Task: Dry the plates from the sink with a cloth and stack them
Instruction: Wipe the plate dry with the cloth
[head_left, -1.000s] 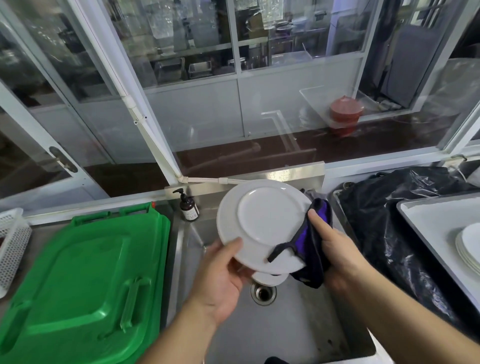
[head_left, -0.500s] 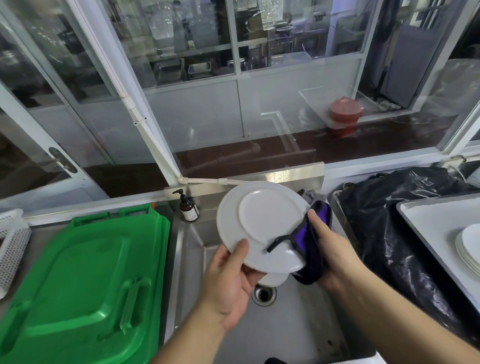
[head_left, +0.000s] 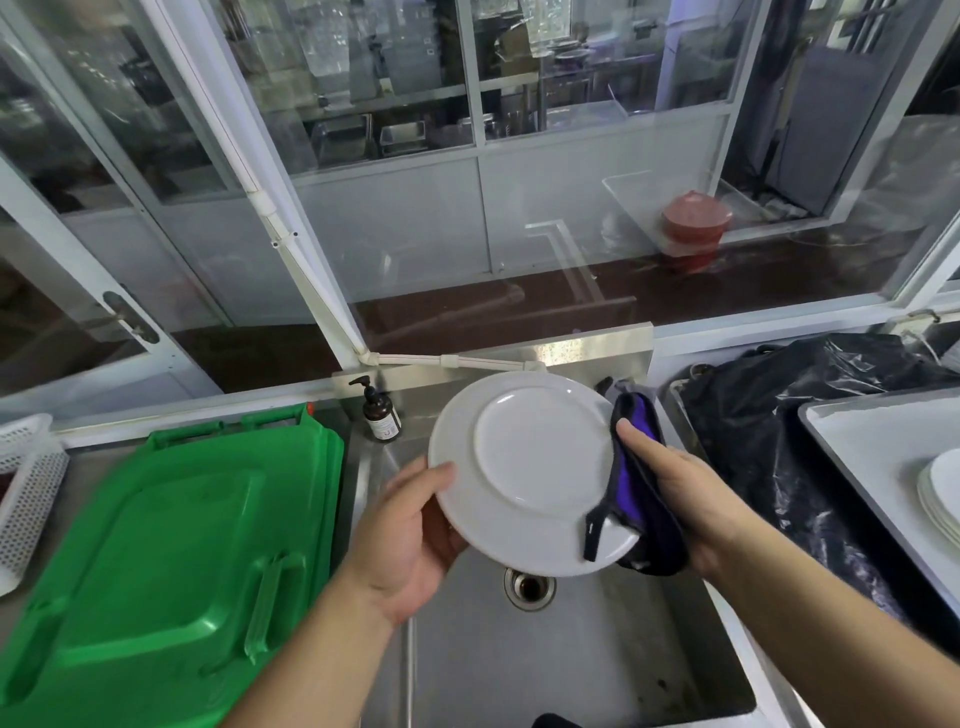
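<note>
A white plate (head_left: 524, 467) is held tilted above the steel sink (head_left: 597, 665), its underside facing me. My left hand (head_left: 405, 535) grips the plate's lower left rim, thumb on top. My right hand (head_left: 680, 493) holds a purple and dark cloth (head_left: 641, 499) folded over the plate's right rim, thumb pressing the cloth. A stack of white plates (head_left: 940, 493) sits on a white tray (head_left: 857, 447) at the far right.
A green plastic bin lid (head_left: 166, 561) lies left of the sink. A brown pump bottle (head_left: 379, 413) stands at the sink's back left corner. A black plastic bag (head_left: 769, 431) fills the space right of the sink. A white mesh basket (head_left: 26, 488) sits far left.
The plate has turned in my hands; my left hand shifted up along the lower left rim, and the cloth now sits at the right rim rather than lower right.
</note>
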